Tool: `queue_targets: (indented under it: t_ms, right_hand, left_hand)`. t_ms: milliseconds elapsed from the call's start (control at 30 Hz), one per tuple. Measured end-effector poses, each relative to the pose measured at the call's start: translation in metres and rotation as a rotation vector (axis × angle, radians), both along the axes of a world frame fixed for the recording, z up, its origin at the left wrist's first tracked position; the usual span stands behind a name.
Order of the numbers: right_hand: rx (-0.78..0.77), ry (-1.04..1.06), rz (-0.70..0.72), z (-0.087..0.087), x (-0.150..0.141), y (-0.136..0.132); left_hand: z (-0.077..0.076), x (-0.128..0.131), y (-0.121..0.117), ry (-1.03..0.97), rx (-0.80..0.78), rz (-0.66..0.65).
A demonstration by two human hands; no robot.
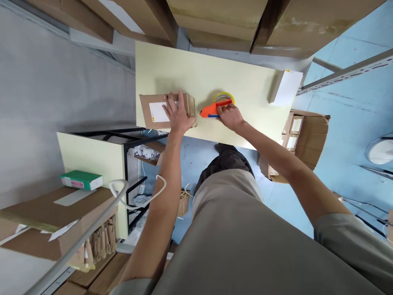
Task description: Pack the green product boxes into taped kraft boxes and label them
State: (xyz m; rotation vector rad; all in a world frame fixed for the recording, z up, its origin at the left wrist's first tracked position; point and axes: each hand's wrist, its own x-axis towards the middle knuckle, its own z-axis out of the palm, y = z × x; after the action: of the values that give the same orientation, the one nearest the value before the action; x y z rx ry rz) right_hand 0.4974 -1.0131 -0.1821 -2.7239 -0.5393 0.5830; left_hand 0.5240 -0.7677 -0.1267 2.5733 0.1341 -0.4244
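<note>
A small brown cardboard box [153, 110] with a white label lies on the pale yellow table [196, 69]. My left hand [177, 112] rests flat on its right part, fingers spread. Just right of the box, my right hand [231, 116] is closed around the handle of an orange tape dispenser [211, 109] carrying a yellow-rimmed tape roll [224, 97]. The dispenser's front points toward the box's right end and stands on the table.
A white flat package [287, 87] lies at the table's right end. Large cardboard boxes [221, 20] stand behind the table. An open carton [302, 137] of small boxes sits on the blue floor at right. A second table [92, 155], a green box [81, 180] and stacked cartons are at left.
</note>
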Motion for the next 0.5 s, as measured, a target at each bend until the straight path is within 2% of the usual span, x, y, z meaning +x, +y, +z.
queue_targets:
  t_ms: [133, 233, 400, 500]
  right_hand:
    - [0.079, 0.019, 0.084, -0.001, -0.002, 0.022]
    - [0.126, 0.047, 0.177, 0.004, -0.002, 0.026]
    - [0.262, 0.077, 0.340, 0.011, 0.005, 0.002]
    - [0.223, 0.050, 0.431, 0.013, 0.021, -0.023]
  left_hand:
    - [0.002, -0.020, -0.007, -0.004, -0.039, -0.031]
    - [0.007, -0.039, -0.011, 0.000, -0.054, -0.065]
    - [0.019, -0.058, -0.015, 0.016, -0.081, -0.100]
    - [0.019, -0.060, -0.019, 0.013, -0.104, -0.070]
